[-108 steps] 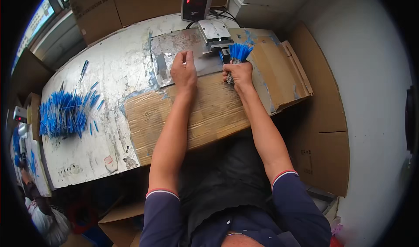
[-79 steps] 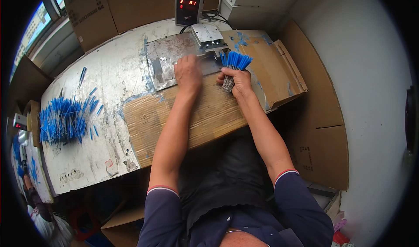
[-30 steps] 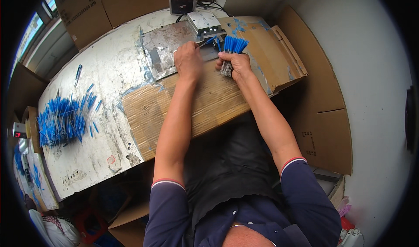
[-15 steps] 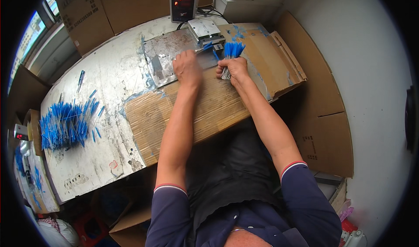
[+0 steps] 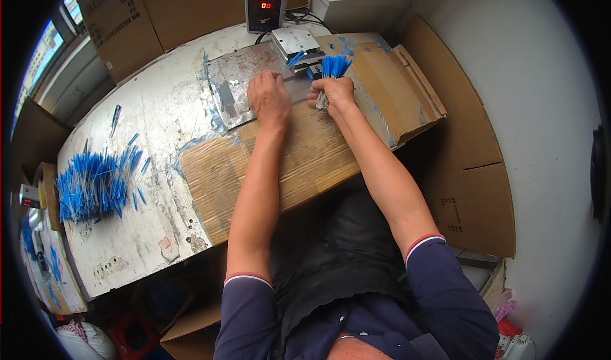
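Note:
My right hand (image 5: 334, 94) is closed around a bundle of thin blue-tipped wires (image 5: 335, 66). Their blue ends point up and away, and the pale stems come out below the fist. Beside it, my left hand (image 5: 268, 100) is curled over a metal plate (image 5: 234, 74), its fingertips turned away, so what they hold is hidden. Just past those fingers, a few blue-tipped pieces (image 5: 294, 60) slant up against a small metal device (image 5: 296, 42). A dark block (image 5: 314, 72) sits at the device's near side, next to the bundle.
A display box with red digits (image 5: 265, 7) stands behind the device. A large heap of blue-tipped wires (image 5: 92, 185) lies on the left of the worn table (image 5: 159, 214), with a pen (image 5: 115, 119) behind it. Cardboard (image 5: 305, 163) covers the front edge; a wall (image 5: 547, 137) rises right.
The bundle and my right hand have shifted slightly left. My left hand has moved slightly left too. The blue-tipped pieces near the device stand steeper, and the red digits have changed.

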A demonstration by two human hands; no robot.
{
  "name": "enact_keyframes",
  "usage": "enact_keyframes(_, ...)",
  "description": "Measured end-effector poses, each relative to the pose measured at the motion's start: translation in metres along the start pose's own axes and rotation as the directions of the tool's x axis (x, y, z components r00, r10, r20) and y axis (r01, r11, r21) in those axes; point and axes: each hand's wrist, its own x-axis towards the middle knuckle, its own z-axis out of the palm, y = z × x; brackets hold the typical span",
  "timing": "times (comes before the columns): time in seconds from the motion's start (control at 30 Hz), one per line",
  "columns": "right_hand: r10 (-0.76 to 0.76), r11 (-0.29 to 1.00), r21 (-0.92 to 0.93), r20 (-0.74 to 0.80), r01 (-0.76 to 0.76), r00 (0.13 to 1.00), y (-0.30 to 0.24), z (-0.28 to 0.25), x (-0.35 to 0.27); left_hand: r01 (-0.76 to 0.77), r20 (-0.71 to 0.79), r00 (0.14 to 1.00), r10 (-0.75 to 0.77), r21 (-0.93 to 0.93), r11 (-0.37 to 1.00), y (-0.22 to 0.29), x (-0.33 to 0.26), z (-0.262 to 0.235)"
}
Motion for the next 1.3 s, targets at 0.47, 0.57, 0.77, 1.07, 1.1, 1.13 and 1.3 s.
enact_keyframes(0.47, -0.02, 0.984, 0.179, 0.168, -0.01, 0.986, 0.01, -0.029, -0.01, -0.024, 0.224, 0.974, 0.017, 0.028, 0.999, 0.007, -0.004, -0.005)
enact_keyframes(0.57, -0.005, 0.993, 0.117, 0.168, -0.015, 0.986, 0.012, -0.034, -0.01, -0.057, 0.218, 0.975, 0.046, 0.043, 0.997, 0.005, -0.005, -0.002)
enact_keyframes(0.77, -0.006, 0.991, 0.132, 0.259, -0.03, 0.966, 0.01, -0.044, -0.007, -0.143, 0.212, 0.969, 0.123, 0.083, 0.986, 0.002, -0.007, 0.002)
enact_keyframes(1.07, 0.067, 0.997, 0.011, 0.285, -0.073, 0.956, 0.007, -0.042, -0.009, 0.001, 0.19, 0.981, -0.024, 0.123, 0.992, 0.002, -0.005, 0.001)
enact_keyframes(1.1, 0.067, 0.997, 0.011, 0.286, -0.073, 0.956, 0.007, -0.042, -0.006, 0.115, 0.155, 0.98, -0.124, 0.068, 0.991, 0.004, -0.004, 0.0)
enact_keyframes(1.13, 0.047, 0.999, -0.032, 0.264, -0.04, 0.963, 0.007, -0.04, -0.003, 0.116, 0.154, 0.98, -0.125, 0.069, 0.991, 0.005, -0.003, -0.001)
enact_keyframes(1.3, -0.003, 0.995, -0.099, 0.201, 0.023, 0.98, 0.005, -0.024, 0.007, 0.164, 0.055, 0.985, -0.163, -0.007, 0.986, 0.003, -0.002, -0.002)
